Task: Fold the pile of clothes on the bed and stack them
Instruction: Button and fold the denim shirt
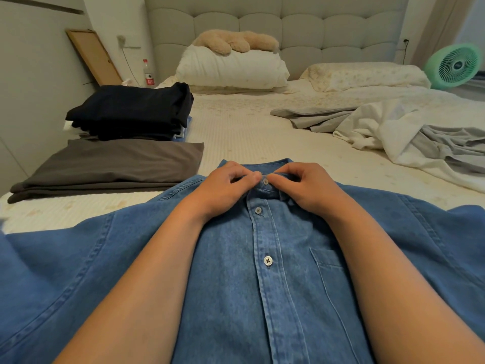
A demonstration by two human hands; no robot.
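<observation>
A blue denim shirt (262,285) lies front-up and buttoned on the bed (236,132), collar away from me. My left hand (223,187) and my right hand (307,187) both pinch the collar band on either side of the top button (265,181). At the left lies a folded grey garment (110,166), and behind it a stack of folded dark clothes (131,111). Unfolded grey and white clothes (393,132) lie loose at the right.
White pillows (231,69) with a plush toy (236,42) lie against the headboard. A green fan (456,65) stands at the far right. A bottle (148,73) and a wooden board (94,57) are by the left wall.
</observation>
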